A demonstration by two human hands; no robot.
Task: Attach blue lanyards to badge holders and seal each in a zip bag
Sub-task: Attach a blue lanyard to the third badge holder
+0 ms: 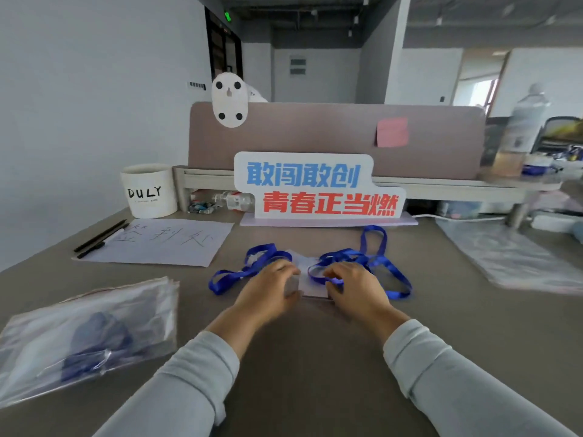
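Note:
A clear badge holder lies on the grey table between my hands, partly covered by them. My left hand grips its left edge with curled fingers. My right hand pinches a blue lanyard where it crosses the holder. A second blue lanyard loops off to the left, just beyond my left hand. On the left lies a stack of zip bags, the top one holding a blue lanyard.
A sheet of paper with handwriting and two black pens lie at the back left. A white cup and a lettered sign stand at the partition. Clear plastic bags lie at the right.

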